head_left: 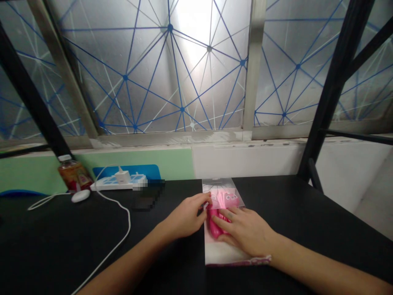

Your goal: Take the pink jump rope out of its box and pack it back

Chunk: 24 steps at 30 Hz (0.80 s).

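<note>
Head-camera view: a clear plastic bag (224, 250) is seen lying flat on the black table (307, 213), just in front of the person, with its short end towards the window (168, 69). A pink item (227, 199) is enclosed in the bag's upper half.

The left hand (187, 217) is held at the bag's left edge, half curled, with the thumb and forefinger tips brought together against the plastic beside the pink item. Whether the edge is actually pinched cannot be told.

The right hand (245, 230) is laid palm down on the bag, released and fairly flat, with the fingers spread over the lower part of the pink item; nothing is grasped by it.

Well apart on the left, a bottle (73, 174), a white power strip (123, 181) and a white cable (123, 229) are seen.
</note>
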Each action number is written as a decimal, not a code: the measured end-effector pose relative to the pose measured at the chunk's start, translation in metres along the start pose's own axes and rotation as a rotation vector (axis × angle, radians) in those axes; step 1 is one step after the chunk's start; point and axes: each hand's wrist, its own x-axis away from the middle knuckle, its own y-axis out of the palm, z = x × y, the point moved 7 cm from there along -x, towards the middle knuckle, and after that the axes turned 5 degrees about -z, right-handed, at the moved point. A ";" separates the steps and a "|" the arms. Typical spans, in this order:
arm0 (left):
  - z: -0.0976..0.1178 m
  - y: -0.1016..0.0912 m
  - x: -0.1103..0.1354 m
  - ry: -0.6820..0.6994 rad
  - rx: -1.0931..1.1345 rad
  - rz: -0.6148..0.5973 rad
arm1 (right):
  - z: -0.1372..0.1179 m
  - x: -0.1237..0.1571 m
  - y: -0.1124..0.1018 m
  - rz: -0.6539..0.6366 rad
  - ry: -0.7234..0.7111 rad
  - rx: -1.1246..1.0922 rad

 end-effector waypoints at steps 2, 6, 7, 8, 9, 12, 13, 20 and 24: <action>0.003 -0.001 0.001 0.015 -0.063 0.009 | -0.006 0.002 -0.004 0.050 -0.020 0.042; 0.000 -0.007 0.002 0.014 -0.084 0.009 | -0.028 0.013 -0.031 0.205 -0.100 0.053; 0.000 -0.008 0.002 0.015 -0.079 0.006 | -0.037 0.016 -0.038 0.194 -0.189 0.011; 0.000 -0.009 0.002 0.018 -0.071 0.004 | -0.047 0.019 -0.042 0.147 -0.311 -0.049; 0.000 -0.010 0.002 0.020 -0.063 0.002 | -0.055 0.022 -0.045 0.069 -0.407 -0.096; 0.001 -0.009 0.002 0.013 -0.042 -0.012 | -0.059 0.025 -0.048 -0.115 -0.481 -0.187; 0.000 -0.009 0.002 0.007 -0.036 -0.019 | -0.056 0.024 -0.047 -0.154 -0.459 -0.218; -0.002 -0.005 0.001 -0.010 -0.038 -0.038 | -0.024 0.015 -0.022 -0.190 -0.194 -0.425; 0.000 -0.004 0.000 -0.004 -0.060 -0.052 | -0.017 0.014 -0.017 -0.189 -0.127 -0.436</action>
